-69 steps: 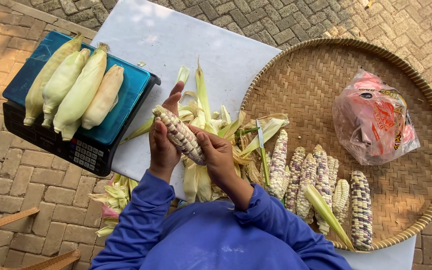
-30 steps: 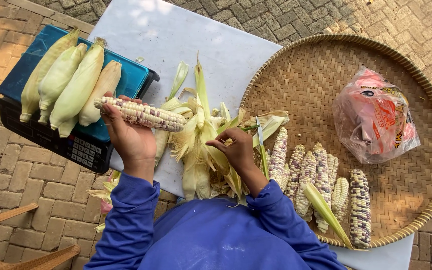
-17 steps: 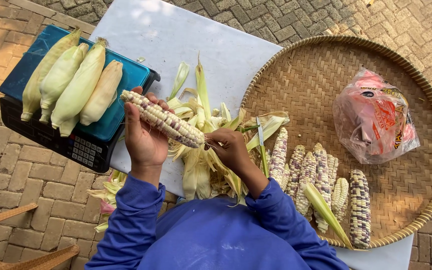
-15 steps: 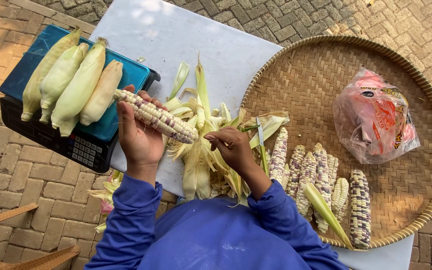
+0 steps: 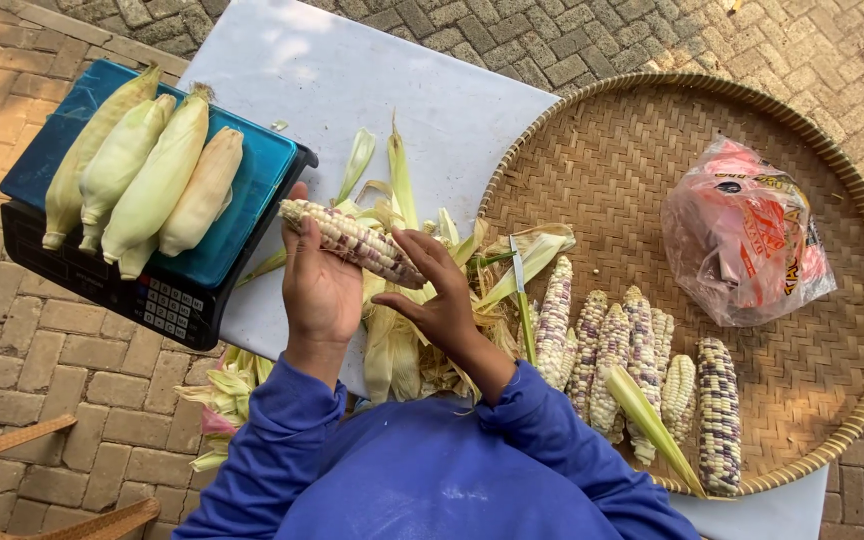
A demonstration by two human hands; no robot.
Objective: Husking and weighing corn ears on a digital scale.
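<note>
Beside the woven tray (image 5: 852, 190) and the scale (image 5: 102, 270) carrying 4 unhusked ears, the left hand (image 5: 317, 285) grasps a speckled cob (image 5: 352, 240) above the husk pile (image 5: 402, 320). The right hand (image 5: 442, 300) touches its lower end, seemingly pinching; steady support while picking strands suits best.
</note>
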